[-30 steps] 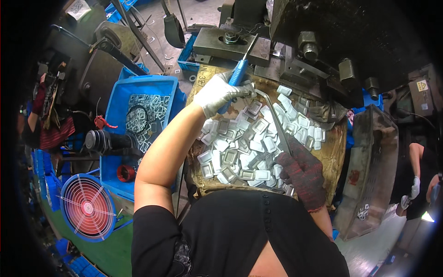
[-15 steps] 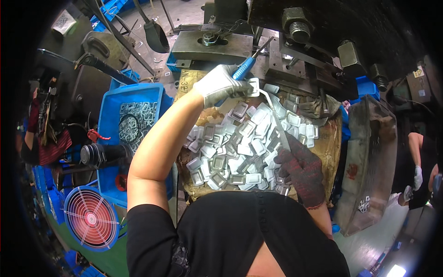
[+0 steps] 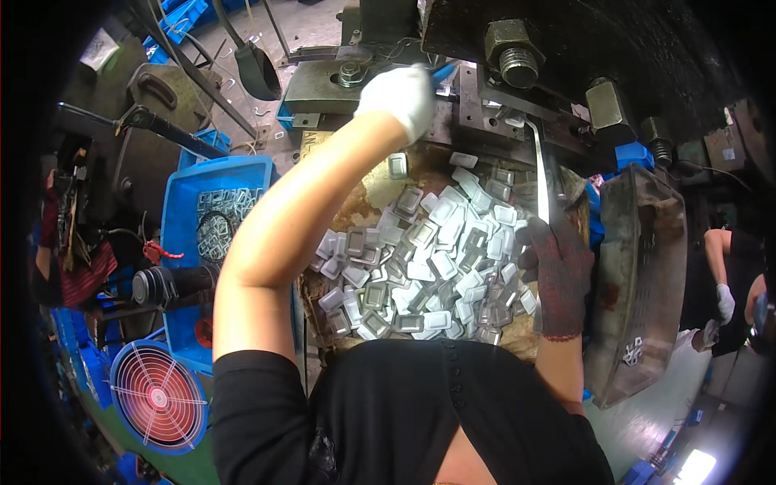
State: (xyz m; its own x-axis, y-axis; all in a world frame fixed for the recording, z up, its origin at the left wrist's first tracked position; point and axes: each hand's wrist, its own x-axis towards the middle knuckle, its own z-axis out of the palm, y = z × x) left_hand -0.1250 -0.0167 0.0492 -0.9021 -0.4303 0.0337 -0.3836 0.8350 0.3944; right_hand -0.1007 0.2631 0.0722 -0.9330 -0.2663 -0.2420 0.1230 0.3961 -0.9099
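Head view, from where I stand: a black press (image 3: 582,40) blocks the space ahead of the right hand (image 3: 558,275); a steel block (image 3: 319,87) stands near the left hand (image 3: 400,101), on its left. Left of both hands: one blue bin (image 3: 182,331), one fan (image 3: 158,396). Right of the right hand: one metal trough (image 3: 643,283). Count: three large bolts (image 3: 517,65) on the press; two hand tools; pale metal pieces (image 3: 440,234) too heaped to count. Pieces lie left of the right hand, bodyward of the left; one sits apart, just below the left hand. Right hand: closed around a bent-tipped metal tool (image 3: 541,174). Left hand: holding a blue-handled tool (image 3: 442,75), fingertips hidden
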